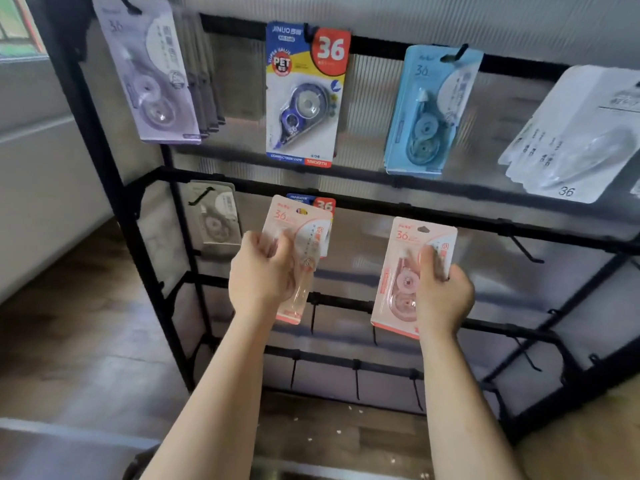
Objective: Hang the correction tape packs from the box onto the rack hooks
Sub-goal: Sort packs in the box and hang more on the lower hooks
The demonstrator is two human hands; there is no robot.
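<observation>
My left hand (pixel 261 271) grips a pink correction tape pack (pixel 304 233) in front of the rack's second row, where a blue and red pack (pixel 325 204) hangs just behind it. My right hand (pixel 441 292) grips a second pink pack (pixel 405 271) a little to the right, its hang hole near the second black bar (pixel 485 221). The top row holds a purple pack (pixel 152 74), a blue and red pack (pixel 304 95), a light blue pack (pixel 429 112) and white packs (pixel 581 133). No box shows in this view.
A grey pack (pixel 218 216) hangs at the left of the second row. Bare black hooks (pixel 526 249) stick out at the right and along the lower bars (pixel 356 379). The black rack frame (pixel 104 157) stands on a wooden floor (pixel 69 341), beside a white wall at the left.
</observation>
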